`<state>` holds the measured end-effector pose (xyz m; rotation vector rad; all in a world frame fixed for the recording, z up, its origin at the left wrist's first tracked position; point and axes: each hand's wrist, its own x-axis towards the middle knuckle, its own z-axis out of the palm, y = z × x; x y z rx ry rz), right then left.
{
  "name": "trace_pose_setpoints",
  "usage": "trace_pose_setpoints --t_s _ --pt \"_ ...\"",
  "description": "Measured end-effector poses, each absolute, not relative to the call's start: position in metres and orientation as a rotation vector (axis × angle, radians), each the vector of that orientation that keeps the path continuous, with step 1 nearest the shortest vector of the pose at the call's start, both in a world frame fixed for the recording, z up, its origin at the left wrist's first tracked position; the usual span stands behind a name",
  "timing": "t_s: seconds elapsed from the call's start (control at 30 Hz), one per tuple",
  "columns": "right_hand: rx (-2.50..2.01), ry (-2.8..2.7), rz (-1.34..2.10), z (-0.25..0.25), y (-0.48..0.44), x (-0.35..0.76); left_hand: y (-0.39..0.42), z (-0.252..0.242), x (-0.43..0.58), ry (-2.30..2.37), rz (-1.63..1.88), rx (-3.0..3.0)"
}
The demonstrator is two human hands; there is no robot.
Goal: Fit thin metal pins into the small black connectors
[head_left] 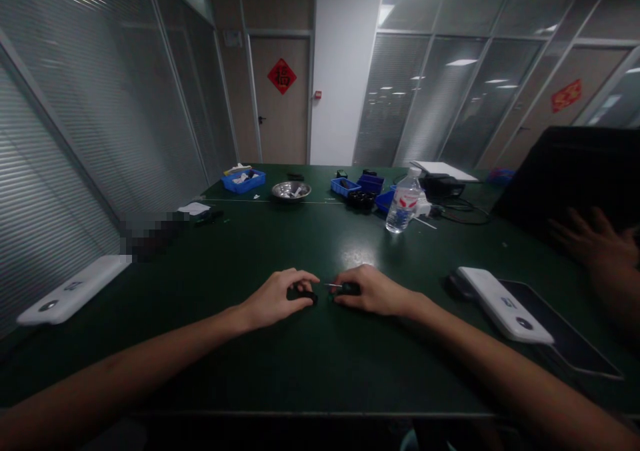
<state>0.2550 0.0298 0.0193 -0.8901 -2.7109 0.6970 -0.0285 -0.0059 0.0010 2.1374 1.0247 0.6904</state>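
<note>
My left hand (275, 297) rests low over the green table (240, 377), curled with the thumb against a small black part (311, 297). The part is mostly hidden by the fingers and its kind is unclear. Facing it, my right hand (373, 289) is closed around a small screwdriver (351, 289) with a dark handle. Its thin metal shaft lies roughly level and points left toward the left hand, with a gap between tip and black part. A small greenish spot shows under the right fingertips, too small to name.
A water bottle (401, 201) stands beyond my right hand. Farther back are a metal bowl (291, 191), a blue bin (244, 181) and several blue trays. White devices (505, 304) lie at both sides. Another person's hand (597, 241) is at the right by a dark screen-like object (575, 177).
</note>
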Motion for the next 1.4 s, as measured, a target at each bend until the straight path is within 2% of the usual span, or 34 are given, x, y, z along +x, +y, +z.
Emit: trace_pose_setpoints --t_s 0.2,0.43,0.7,1.23,1.4 --pt "-0.861 -2.754 0.558 0.019 0.026 0.249 -0.005 -0.003 -0.03 1.029 0.701 2.166" --pt "-1.014 -2.572 0.768 0.013 0.029 0.244 -0.005 -0.003 -0.031 1.027 0.699 2.18" --pt "-1.009 -2.494 0.853 0.016 0.037 0.254 -0.006 -0.004 -0.03 0.967 0.697 2.252" --pt "-1.127 -2.598 0.453 0.011 0.027 0.241 -0.008 0.002 -0.029 0.869 0.687 2.259" --pt "-1.131 -2.492 0.483 0.013 0.03 0.241 -0.007 0.006 -0.022 0.739 0.624 2.352"
